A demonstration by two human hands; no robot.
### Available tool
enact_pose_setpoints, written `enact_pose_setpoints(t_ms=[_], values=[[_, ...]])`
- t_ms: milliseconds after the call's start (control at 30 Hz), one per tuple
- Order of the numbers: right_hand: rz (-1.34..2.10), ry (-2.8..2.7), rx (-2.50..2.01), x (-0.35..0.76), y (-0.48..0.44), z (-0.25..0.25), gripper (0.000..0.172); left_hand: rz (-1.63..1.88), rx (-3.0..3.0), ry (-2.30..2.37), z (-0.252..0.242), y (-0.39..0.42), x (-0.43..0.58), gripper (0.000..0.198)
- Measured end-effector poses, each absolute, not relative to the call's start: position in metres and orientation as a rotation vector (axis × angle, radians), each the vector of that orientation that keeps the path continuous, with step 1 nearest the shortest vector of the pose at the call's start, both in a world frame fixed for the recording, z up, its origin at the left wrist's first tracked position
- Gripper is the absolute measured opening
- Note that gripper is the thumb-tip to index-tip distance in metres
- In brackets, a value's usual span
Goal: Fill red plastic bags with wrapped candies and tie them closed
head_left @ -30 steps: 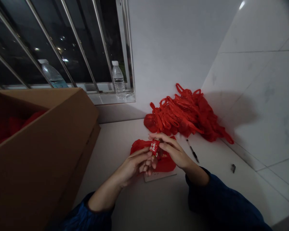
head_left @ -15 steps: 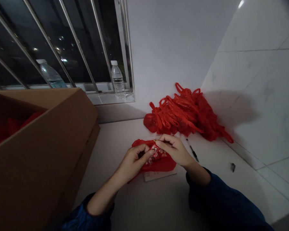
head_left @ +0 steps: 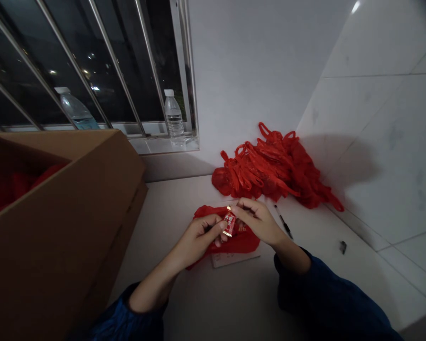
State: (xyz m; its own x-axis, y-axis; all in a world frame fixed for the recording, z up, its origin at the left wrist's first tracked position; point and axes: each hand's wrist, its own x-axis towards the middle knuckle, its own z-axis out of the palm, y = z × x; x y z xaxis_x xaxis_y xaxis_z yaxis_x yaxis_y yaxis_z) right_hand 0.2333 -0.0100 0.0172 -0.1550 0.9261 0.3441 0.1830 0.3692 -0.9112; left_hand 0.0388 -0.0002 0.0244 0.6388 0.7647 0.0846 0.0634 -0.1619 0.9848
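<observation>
Packet (head_left: 229,222), one: small, red, with pale lettering and gold ends; held tilted between the two hands, above the red bag.

Left hand (head_left: 199,239): narrow grip holding the packet, thumb pressed on its printed face, fingers behind.

Right hand (head_left: 257,220): thumb and fingers drawn close together, tips at the packet's upper end; whether they pinch it, cannot tell.

Red bag (head_left: 243,245), one: spread flat beneath the hands, lying partly over a pale booklet (head_left: 234,260), whose near edge shows.

Table (head_left: 199,303): white, bearing the above.

Pen (head_left: 284,222), one: dark, lying just beyond the right wrist, slantwise.

Small dark object (head_left: 342,246), one: well right of the pen; kind unclear.

Heap of red bags (head_left: 270,166): piled at the rear of the table against the wall, handle loops uppermost.

Cardboard box (head_left: 102,189), one: at left, open-topped, red material inside.

Clear bottles, two, white-capped: one upright on the window sill (head_left: 175,118); one tilted behind the box (head_left: 76,111).

Sleeves, dark blue, on both arms.
</observation>
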Motion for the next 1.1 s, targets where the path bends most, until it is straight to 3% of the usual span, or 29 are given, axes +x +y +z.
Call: enact_pose_setpoints(t_ms=[267,433,567,633,767,967,1100], values=[[0.669,-1.670,-1.091,0.234,-0.010,0.014,0.036,0.686,1.606,0.716,0.024,-0.002,0.039,0.027],[0.714,-1.643,-1.094,0.236,-0.009,0.013,0.035,0.772,1.570,0.778,0.027,0.000,0.039,0.027],[0.843,-1.577,-0.958,0.239,-0.010,0.016,0.014,0.861,1.460,0.810,0.028,0.002,0.038,0.026],[0.899,-1.581,-0.899,0.240,-0.011,0.018,0.025,0.893,1.419,0.811,0.027,0.003,0.037,0.027],[0.869,-1.652,-0.930,0.241,-0.013,0.023,0.014,1.006,1.391,0.785,0.024,0.002,0.037,0.023],[0.818,-1.679,-0.933,0.238,-0.017,0.028,0.016,1.092,1.845,0.870,0.027,-0.001,0.035,0.022],[0.833,-1.653,-0.937,0.236,-0.019,0.025,0.017,1.109,1.840,0.905,0.029,-0.001,0.032,0.025]])
